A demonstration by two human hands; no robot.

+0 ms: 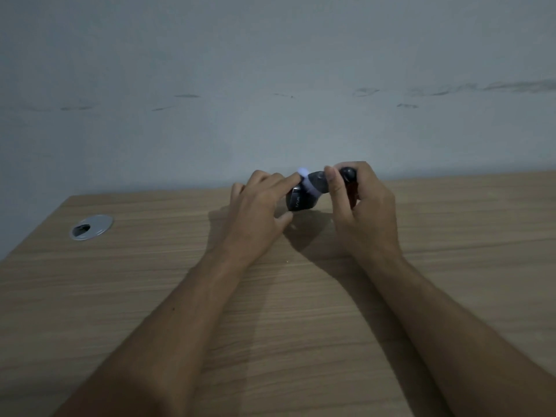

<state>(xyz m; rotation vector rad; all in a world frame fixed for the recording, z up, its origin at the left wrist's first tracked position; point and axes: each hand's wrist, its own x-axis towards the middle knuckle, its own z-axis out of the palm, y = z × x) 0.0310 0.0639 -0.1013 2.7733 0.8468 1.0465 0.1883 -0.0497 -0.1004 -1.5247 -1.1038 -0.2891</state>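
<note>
Both arms were bare from the lower frame edge to the fingertips. Left hand [255,212] and right hand [365,212] were ungloved, with short-cut nails. One small dark mole [173,309] was noted on the left forearm [195,293].

Glossy black plastic gadget [304,196], wood-grain desk [270,311]
</note>
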